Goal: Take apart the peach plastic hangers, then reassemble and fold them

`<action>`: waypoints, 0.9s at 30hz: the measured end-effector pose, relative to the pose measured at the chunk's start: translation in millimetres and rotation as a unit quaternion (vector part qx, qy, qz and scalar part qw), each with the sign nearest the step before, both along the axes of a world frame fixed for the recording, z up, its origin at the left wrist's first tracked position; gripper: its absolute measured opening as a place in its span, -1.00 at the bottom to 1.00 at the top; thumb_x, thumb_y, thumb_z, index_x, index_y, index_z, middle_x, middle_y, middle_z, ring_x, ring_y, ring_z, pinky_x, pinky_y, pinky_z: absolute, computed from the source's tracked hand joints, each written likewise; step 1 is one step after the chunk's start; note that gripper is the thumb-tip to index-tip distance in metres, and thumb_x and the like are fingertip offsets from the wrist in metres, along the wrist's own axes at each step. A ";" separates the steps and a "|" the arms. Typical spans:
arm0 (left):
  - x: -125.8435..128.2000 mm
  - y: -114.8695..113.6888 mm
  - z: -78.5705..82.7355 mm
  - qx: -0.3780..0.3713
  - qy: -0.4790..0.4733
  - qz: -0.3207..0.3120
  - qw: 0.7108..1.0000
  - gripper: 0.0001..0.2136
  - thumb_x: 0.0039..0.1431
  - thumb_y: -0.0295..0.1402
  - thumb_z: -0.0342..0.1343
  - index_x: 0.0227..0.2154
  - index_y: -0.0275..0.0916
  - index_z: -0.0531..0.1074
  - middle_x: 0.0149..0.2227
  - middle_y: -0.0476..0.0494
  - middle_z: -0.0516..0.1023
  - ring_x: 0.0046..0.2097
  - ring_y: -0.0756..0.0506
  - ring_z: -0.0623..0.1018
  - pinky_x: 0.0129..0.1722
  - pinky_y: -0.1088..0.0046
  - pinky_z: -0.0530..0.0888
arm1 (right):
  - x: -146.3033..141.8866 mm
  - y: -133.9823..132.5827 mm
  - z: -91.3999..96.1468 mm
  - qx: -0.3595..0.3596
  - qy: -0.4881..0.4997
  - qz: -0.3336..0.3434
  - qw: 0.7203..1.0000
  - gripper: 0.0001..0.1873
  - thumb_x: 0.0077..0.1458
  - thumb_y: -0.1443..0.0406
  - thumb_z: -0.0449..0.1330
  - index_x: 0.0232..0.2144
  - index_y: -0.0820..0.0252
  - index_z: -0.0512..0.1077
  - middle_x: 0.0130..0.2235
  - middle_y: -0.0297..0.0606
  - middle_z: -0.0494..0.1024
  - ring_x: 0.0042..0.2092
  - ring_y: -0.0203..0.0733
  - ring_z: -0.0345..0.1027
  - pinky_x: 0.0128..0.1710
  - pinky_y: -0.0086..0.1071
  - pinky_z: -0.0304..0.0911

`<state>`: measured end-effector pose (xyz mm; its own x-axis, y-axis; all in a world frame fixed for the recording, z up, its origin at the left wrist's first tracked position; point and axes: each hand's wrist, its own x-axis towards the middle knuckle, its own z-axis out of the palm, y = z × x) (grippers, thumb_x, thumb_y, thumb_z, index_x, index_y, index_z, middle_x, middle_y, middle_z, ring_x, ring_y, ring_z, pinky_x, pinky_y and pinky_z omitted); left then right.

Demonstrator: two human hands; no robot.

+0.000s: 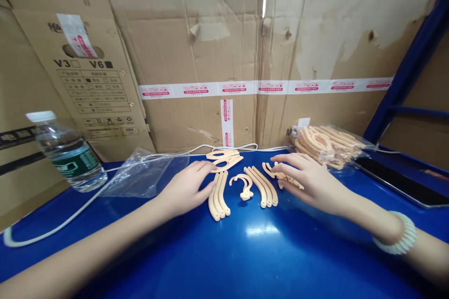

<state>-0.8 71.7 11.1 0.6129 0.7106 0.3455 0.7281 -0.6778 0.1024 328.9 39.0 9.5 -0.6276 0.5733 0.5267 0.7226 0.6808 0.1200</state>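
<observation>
Beige curved strips (262,187) lie between left grip (189,188) and right grip (314,181).

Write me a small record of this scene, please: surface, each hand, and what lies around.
Surface: glossy blue tabletop
Left hand: fingertips at pale, flat looped pieces; grip unclear
Right hand: fingers spread over small, pale curved pieces; contact unclear
Between hands: left trio of pale curved strips, pale hook-shaped pieces, right trio of pale curved strips
Far left: transparent plastic bottle with green label
Far right: transparent bag of pale pieces; flat black phone-like slab
Behind: brown cardboard
</observation>
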 end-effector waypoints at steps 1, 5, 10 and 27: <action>5.9 10.2 0.9 -0.009 0.003 0.012 1.000 -0.69 0.30 -0.26 -0.03 0.00 -0.28 0.41 0.07 -0.28 0.51 0.10 -0.26 0.47 0.10 0.11 0.42 | -1.3 -1.1 -0.6 0.001 0.001 0.008 1.000 -0.75 0.28 0.34 0.04 -0.03 0.17 0.40 0.06 -0.02 0.46 0.04 0.03 0.36 -0.01 -0.02 0.30; 32.9 50.9 -2.4 -0.047 0.015 0.072 0.996 -0.67 0.25 -0.27 0.09 0.01 -0.33 0.41 0.03 -0.36 0.51 0.06 -0.28 0.50 0.04 0.12 0.45 | -4.5 -6.2 -0.3 -0.004 0.018 0.028 0.999 -0.78 0.24 0.39 0.06 -0.09 0.16 0.42 0.01 -0.05 0.51 0.01 -0.01 0.39 -0.02 -0.05 0.30; 57.4 81.3 -7.3 -0.061 0.013 0.125 0.990 -0.62 0.28 -0.19 0.14 0.07 -0.27 0.35 0.07 -0.25 0.44 0.01 -0.22 0.51 -0.03 0.08 0.49 | -5.3 -10.7 4.1 -0.002 0.032 0.037 0.999 -0.78 0.24 0.42 0.06 -0.11 0.18 0.42 -0.02 -0.05 0.51 0.01 -0.03 0.38 -0.02 -0.06 0.28; 62.1 23.4 24.8 0.066 -0.114 -0.038 0.991 -0.60 0.08 -0.30 0.24 -0.03 -0.26 0.32 -0.07 -0.22 0.52 -0.01 -0.22 0.49 -0.01 0.18 0.44 | -27.7 -25.7 2.6 -0.365 0.447 0.028 0.816 -0.50 0.17 0.13 0.19 0.11 0.11 0.20 -0.04 -0.10 0.47 -0.22 -0.15 0.47 -0.28 -0.24 0.44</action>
